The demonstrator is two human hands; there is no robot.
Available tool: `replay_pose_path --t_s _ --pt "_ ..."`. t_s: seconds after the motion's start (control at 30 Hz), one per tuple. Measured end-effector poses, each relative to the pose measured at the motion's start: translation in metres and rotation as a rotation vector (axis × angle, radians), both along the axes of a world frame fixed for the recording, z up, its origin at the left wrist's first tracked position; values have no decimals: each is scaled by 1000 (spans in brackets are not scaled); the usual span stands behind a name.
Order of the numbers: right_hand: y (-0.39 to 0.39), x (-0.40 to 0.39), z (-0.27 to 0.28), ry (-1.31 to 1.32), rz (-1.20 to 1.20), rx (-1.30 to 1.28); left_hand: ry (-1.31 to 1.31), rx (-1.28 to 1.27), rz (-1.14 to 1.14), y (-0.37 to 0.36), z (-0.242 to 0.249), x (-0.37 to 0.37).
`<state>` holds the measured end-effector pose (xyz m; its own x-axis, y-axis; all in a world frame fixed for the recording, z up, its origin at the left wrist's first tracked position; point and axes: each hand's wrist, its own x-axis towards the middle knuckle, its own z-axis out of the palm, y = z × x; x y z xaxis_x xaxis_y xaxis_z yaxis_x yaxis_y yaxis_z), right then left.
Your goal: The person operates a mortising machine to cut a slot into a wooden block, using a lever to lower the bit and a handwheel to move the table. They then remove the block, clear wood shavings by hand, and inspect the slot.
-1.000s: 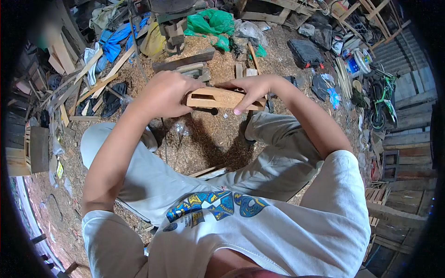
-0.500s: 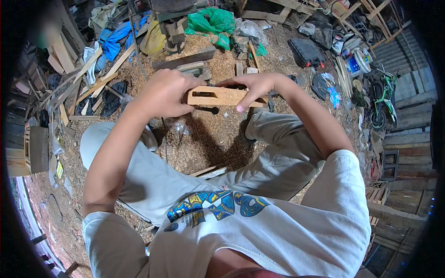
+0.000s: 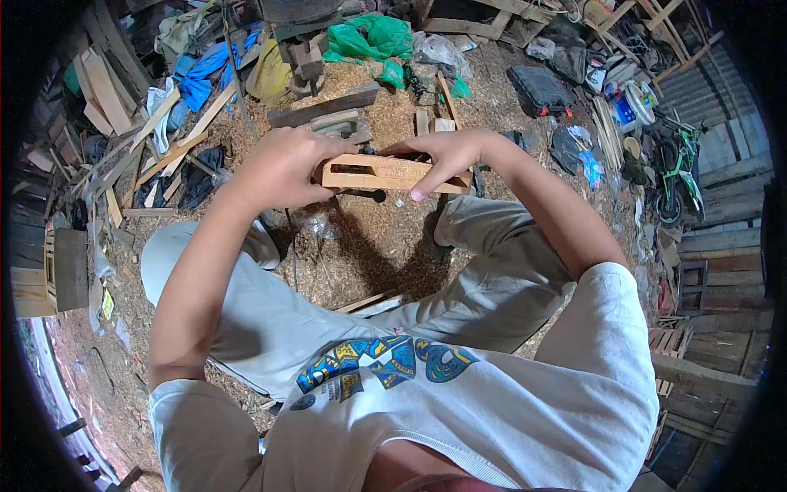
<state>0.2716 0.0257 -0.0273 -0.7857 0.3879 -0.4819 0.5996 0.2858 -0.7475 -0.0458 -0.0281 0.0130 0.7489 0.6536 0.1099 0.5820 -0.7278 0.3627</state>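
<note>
— Where's the wooden block (image 3: 385,173) just now?

— Up in the air between both hands, above the sawdust floor (image 3: 361,254) and over the gap between the person's knees. Nothing carries it but the hands. Its long axis runs left to right across the view, and a long slot shows in the face turned toward the camera.

— Which hand has which end?

— The left hand (image 3: 283,168) is curled around the left end, fingers closed together over the far side. The right hand (image 3: 443,156) covers the right end from above, its fingers pressed along the top and a fingertip hooked down over the near face. Both grip it, neither nearer than the other.

— And the dark thing under it?

— A short dark rod (image 3: 365,195) pokes out below the block; possibly a tool handle, but the view is too poor to say.
</note>
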Motion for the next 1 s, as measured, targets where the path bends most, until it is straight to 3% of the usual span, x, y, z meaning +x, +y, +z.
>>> replay_pose_path --t_s 0.63,1.0 --pt "-1 2 0 9 7 44 -7 5 3 -1 6 -1" --pt "13 16 -13 64 -120 18 -39 31 -5 1 3 -4"
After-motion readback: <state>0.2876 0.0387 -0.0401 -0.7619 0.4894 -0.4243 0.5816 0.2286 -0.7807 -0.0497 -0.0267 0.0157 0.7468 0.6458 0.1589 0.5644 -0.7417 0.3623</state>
